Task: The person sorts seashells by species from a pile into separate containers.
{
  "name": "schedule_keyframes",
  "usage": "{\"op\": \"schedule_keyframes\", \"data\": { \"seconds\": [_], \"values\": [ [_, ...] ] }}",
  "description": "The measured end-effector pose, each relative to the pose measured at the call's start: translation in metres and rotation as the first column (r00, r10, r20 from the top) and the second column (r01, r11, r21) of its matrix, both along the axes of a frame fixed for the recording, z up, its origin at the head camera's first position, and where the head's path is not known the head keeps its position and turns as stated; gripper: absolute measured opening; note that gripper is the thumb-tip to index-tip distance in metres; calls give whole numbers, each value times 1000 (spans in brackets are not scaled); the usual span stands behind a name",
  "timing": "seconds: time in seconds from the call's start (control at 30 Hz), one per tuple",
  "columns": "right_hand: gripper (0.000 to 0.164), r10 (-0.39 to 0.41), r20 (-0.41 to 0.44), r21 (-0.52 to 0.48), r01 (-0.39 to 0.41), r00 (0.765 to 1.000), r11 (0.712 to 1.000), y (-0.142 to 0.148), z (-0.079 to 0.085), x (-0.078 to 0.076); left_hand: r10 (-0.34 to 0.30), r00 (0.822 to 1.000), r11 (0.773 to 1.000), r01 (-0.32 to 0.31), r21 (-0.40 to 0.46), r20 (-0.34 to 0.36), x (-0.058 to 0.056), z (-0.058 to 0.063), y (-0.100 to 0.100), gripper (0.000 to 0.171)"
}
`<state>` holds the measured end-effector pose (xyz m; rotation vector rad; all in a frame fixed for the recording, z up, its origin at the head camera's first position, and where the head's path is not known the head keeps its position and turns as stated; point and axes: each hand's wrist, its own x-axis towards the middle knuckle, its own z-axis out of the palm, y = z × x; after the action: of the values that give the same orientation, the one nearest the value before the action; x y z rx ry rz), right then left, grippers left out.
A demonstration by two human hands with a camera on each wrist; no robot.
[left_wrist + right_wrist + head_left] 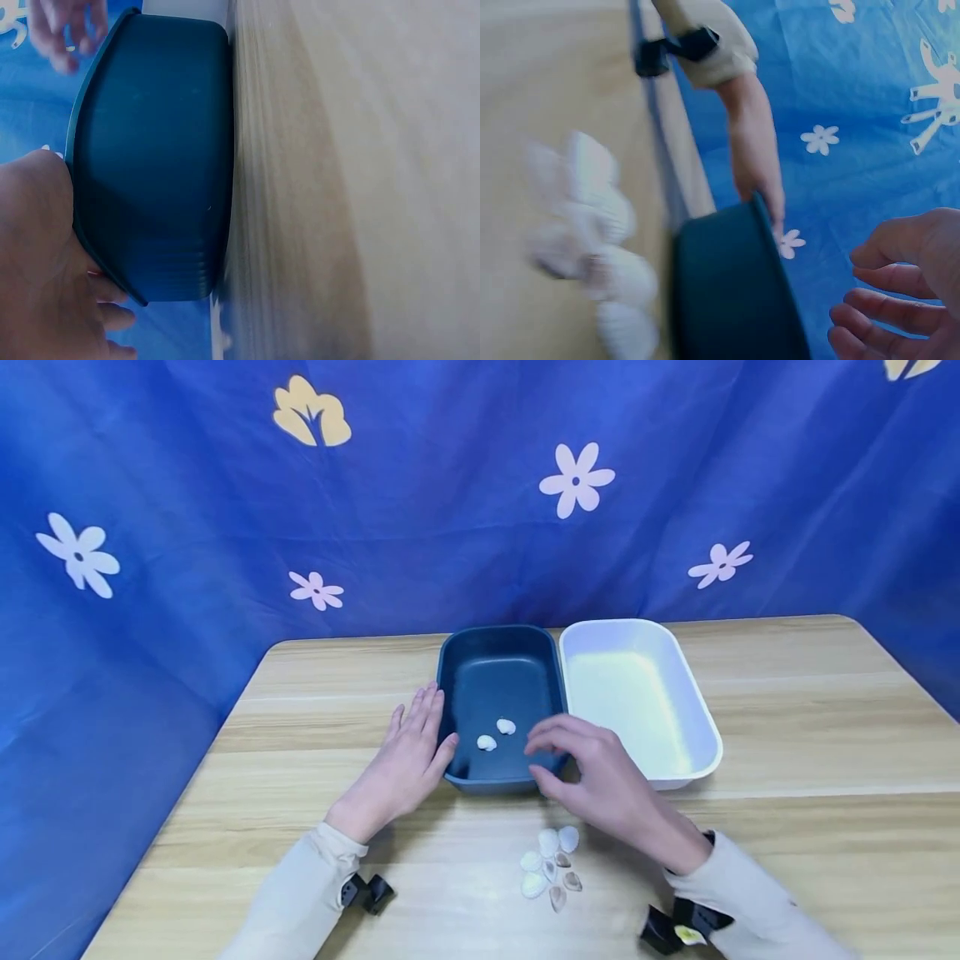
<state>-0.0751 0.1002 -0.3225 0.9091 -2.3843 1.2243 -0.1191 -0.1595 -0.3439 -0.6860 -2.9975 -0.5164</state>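
Observation:
A dark teal tray [501,689] stands on the table, with two small white shells [487,742] lying apart on its floor. My left hand [408,752] rests along the tray's left rim, fingers fairly straight; the left wrist view shows its palm [37,255] against that rim. Over the tray's near right corner hovers my right hand [592,768], thumb and fingers spread apart and slightly bent, with nothing visible between them. Nearer the front, several pale and brownish shells [534,884] lie in a loose group; in the right wrist view these shells [604,240] are blurred.
Close against the teal tray's right side is a white tray [637,693], nothing visible inside it. Both stand on a light wood table [810,718]. Behind it hangs a blue curtain [450,485] with flower prints. Each wrist wears a small black camera [367,893].

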Motion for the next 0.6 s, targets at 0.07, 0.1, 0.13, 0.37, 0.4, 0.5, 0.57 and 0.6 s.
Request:
{"op": "schedule_keyframes", "data": {
  "seconds": [0.07,0.1,0.13,0.37,0.4,0.5,0.57,0.6],
  "values": [
    [17,24,5,-19,-24,1000,1000,8,-6,10,-4,1000,1000,4,-2,-2,-2,-1,0,64],
    [18,31,15,-23,-30,999,999,12,-10,15,-6,1000,1000,6,-3,-3,-2,-1,0,64],
    [20,37,31,-27,-36,999,999,15,-14,19,-7,1000,1000,7,-5,-4,-3,-1,-1,64],
    [24,-48,95,75,41,994,996,32,-47,44,-12,1000,1000,12,-7,-11,-3,0,-1,64],
    [26,-86,80,101,78,993,992,33,-52,46,-12,1000,1000,12,-6,-11,-3,0,0,65],
    [33,-194,34,167,185,980,968,33,-65,52,-10,1000,1000,10,-1,-6,-3,0,0,65],
    [37,-238,15,186,231,971,955,32,-72,54,-7,1000,1000,7,0,-2,-2,-1,0,65],
    [38,-253,9,186,247,967,951,31,-75,55,-5,1000,1000,5,2,-2,-2,-1,0,65]
  ]
}}
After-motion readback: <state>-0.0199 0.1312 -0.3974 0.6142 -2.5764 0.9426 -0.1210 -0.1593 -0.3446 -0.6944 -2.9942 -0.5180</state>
